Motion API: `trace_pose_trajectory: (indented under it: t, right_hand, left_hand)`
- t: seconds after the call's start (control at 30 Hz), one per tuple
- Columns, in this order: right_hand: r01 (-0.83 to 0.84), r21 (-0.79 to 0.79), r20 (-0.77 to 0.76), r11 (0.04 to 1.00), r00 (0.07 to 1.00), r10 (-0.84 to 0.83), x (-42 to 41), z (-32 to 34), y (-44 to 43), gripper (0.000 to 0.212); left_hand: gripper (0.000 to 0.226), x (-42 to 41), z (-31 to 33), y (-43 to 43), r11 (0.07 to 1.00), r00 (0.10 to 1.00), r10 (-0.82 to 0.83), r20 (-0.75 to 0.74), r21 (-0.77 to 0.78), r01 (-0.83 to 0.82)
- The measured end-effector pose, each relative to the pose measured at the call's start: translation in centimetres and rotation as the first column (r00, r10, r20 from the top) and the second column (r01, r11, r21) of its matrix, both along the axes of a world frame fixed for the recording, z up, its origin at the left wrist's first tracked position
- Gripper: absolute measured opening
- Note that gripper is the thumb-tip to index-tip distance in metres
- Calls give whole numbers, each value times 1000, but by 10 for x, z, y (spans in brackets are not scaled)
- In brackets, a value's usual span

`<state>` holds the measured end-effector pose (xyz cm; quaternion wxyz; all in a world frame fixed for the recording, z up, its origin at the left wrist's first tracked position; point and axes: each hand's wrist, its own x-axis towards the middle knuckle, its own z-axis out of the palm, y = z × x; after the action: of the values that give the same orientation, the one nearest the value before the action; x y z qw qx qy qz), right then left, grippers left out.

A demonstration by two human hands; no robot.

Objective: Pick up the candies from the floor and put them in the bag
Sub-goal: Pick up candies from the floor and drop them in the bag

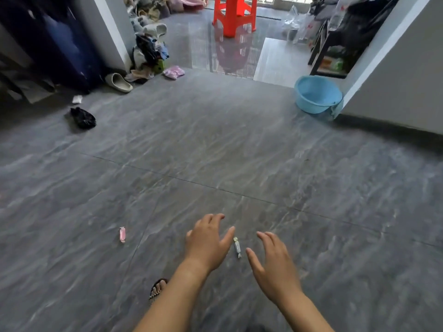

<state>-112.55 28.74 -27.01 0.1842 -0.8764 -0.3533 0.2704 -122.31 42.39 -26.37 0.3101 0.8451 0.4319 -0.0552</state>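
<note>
A small white wrapped candy [237, 246] lies on the grey tiled floor between my two hands. My left hand [207, 243] hovers just to its left, fingers apart, holding nothing. To the candy's right, my right hand [273, 264] is also open and empty. A pink wrapped candy [122, 234] lies on the floor farther left. A crumpled black bag [83, 118] sits on the floor at the far left, well away from both hands.
A blue plastic basin [317, 94] stands by the right wall corner. A red stool [235, 14] is at the back. A slipper [118, 82], a clothes pile [149, 53] and a pink packet [173, 72] lie at back left. My sandalled foot [157, 287] is below my left arm.
</note>
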Motion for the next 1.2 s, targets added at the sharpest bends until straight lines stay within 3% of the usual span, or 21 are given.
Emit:
trace_pose_trajectory:
  t: [0.37,0.5,0.73,0.93,1.2]
  right_hand:
    - [61,-116,15,991,998,-59,22,-455,61,45]
    - [109,-233,6,966,994,-111,21,-552,62,49]
    - [48,-268,-18,962,998,-54,-9,-583,62,59]
    - [-122,-129,-52,984,992,116,-50,-595,120,56]
    - [-347,-31,-98,937,934,343,-111,-591,214,55]
  left_hand:
    - [53,7,-440,125,902,880,-371,-297,108,417]
    - [55,-23,-547,139,870,851,-419,-316,129,476]
    - [63,-108,-608,136,931,891,-308,-332,86,354]
    - [66,-160,-621,148,970,935,-179,-306,106,220]
    - [64,-213,-619,178,991,946,-56,-318,101,93]
